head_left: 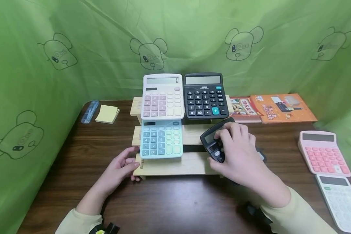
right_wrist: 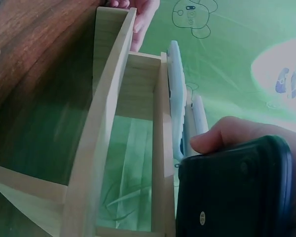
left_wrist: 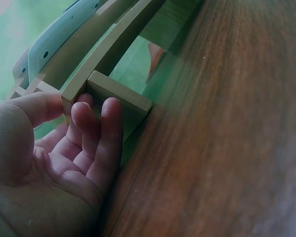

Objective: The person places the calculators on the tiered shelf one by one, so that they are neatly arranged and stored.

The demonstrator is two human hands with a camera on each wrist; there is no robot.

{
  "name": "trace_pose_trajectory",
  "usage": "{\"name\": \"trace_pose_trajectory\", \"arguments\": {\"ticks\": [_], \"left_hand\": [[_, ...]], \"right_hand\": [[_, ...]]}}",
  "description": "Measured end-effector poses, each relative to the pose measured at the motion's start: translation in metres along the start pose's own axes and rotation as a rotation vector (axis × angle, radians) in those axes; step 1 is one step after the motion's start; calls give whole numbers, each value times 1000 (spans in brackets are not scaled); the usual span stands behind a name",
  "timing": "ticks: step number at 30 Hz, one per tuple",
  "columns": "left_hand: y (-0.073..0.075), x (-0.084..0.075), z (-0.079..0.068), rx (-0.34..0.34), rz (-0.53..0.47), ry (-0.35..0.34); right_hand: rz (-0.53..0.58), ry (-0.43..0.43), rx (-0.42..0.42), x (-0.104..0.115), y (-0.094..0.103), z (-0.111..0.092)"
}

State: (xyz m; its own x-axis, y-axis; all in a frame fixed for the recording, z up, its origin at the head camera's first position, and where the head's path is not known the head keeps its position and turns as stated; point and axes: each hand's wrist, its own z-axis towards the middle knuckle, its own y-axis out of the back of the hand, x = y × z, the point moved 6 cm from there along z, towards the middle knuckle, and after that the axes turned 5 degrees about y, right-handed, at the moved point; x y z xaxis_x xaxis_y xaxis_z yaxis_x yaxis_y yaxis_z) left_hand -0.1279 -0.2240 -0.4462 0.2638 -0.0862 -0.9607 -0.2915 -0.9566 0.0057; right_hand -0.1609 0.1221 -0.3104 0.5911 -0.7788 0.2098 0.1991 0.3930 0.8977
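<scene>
Two hands are at work here: the right grip [head_left: 237,156] holds a black calculator [head_left: 212,143] from above, fingers and thumb bent round its sides, and the left grip [head_left: 123,165] pinches the end of the lowest board of a stepped wooden rack [head_left: 194,164]. The black calculator sits tilted under the right grip, its display end over the right end of the rack's middle board; whether it touches the wood, I cannot tell. Just beyond and right of the left grip, a light blue calculator [head_left: 161,139] leans on the middle step. Farther beyond, on the top step, stand a white calculator with pink keys [head_left: 162,96] and, ahead and slightly left of the right grip, a second black calculator [head_left: 206,96]. Well to the right of the right grip, a pink calculator [head_left: 324,152] and a plain white one [head_left: 340,201] lie on the worktop [head_left: 187,204]. Beyond that grip lie red and orange books [head_left: 283,107]; beyond the left one, yellow sticky notes [head_left: 106,114] and a clear blue object [head_left: 90,112].
</scene>
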Motion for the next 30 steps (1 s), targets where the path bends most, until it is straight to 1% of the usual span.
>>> {"name": "trace_pose_trajectory", "arguments": {"ticks": [5, 10, 14, 18, 26, 30], "left_hand": [[-1, -1, 1, 9, -1, -11], [0, -1, 1, 14, -1, -12], [0, 0, 1, 15, -8, -14], [0, 0, 2, 19, -9, -17], [0, 0, 3, 15, -9, -14], [0, 0, 1, 21, -17, -15]], "right_hand": [[12, 37, -25, 2, 1, 0], [9, 80, -12, 5, 2, -3], [10, 137, 2, 10, 1, -3], [8, 180, -7, 14, 1, -4], [22, 196, -31, 14, 3, -4], [24, 213, -28, 15, 2, -4]]}}
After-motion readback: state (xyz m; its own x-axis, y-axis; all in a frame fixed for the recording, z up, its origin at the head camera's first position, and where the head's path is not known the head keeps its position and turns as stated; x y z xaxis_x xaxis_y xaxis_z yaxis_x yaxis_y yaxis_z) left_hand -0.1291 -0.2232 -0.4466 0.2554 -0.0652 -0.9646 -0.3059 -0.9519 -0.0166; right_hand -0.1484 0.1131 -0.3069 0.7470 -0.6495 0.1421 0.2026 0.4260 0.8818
